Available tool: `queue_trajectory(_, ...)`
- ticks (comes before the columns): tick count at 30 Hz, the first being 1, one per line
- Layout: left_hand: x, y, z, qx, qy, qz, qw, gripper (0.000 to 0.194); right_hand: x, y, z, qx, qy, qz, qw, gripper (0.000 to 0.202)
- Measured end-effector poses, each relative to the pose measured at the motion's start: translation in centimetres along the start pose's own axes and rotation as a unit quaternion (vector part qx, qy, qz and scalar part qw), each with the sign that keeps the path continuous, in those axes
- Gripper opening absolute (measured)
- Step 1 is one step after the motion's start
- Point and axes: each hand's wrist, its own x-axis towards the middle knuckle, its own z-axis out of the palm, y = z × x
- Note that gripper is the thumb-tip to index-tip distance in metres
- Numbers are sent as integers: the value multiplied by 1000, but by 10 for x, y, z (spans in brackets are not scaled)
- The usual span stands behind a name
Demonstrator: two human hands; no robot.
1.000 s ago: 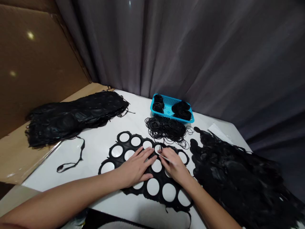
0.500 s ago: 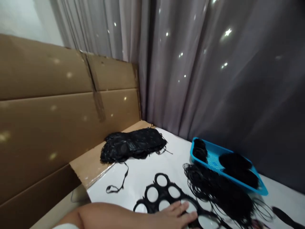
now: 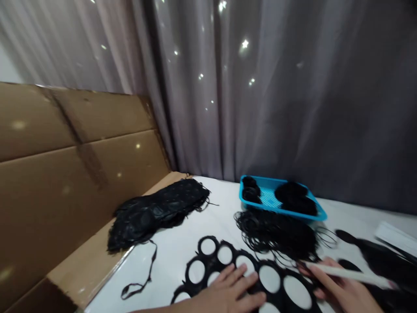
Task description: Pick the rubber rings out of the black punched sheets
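Our right hand (image 3: pixel 345 287) clamped on the white pen-like tool (image 3: pixel 352 274), we best steady the perforated black sheet (image 3: pixel 211 263) on the white table (image 3: pixel 177 241) by pressing our left hand (image 3: pixel 228 294) flat, fingers apart.

Holed sheet (image 3: pixel 213 263): black, ragged-edged, pierced by rows of round openings, lying flat beneath the left hand (image 3: pixel 231 292).
White stick (image 3: pixel 352 273): slim, slanting through the right hand's (image 3: pixel 345 290) grip, its tip seemingly dark, though blurred.

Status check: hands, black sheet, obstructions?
Left hand spread on holed black sheet. Right hand gripping white stick. Black rings heaped by sheet's far edge.
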Motion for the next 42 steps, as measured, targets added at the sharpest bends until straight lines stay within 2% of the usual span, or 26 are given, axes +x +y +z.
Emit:
queue_trajectory(2, -1, 9, -17, -11, -19, -4, 1000, 65, -4, -9, 1, 20, -23, 27, 999, 55)
queue_trajectory(3, 0, 12, -24, -15, -30, -10, 999, 74, -6, -15, 3, 30, -15, 33, 999, 56)
queue_trajectory(7, 3, 19, -35, -16, -25, -17, 999, 75, -12, -35, 9, 91, -13, 30, 995, 52)
queue_trajectory(18, 8, 17, -31, 25, -19, -11, 999, 68, -14, -39, 9, 169, -6, 23, 985, 48)
queue_trajectory(22, 8, 18, -27, 28, 0, -11, 1000, 67, -13, -48, 0, 273, -22, 70, 959, 44)
queue_trajectory(24, 8, 18, -25, 25, 13, -9, 1000, 68, -11, -54, -7, 335, 4, 92, 938, 43)
queue_trajectory(27, 8, 19, -24, 26, 16, -12, 999, 67, -8, -58, -17, 387, 80, 95, 914, 44)
queue_trajectory(32, 8, 20, -24, 24, 12, -15, 1000, 68, -2, -50, -31, 402, 160, 61, 899, 43)
queue_trajectory(37, 8, 20, -23, 36, 3, -26, 999, 67, 5, -40, -41, 405, 168, 59, 897, 37)
queue_trajectory(42, 9, 21, -26, 29, -9, -31, 999, 67, 5, -40, -36, 374, 145, 96, 911, 31)
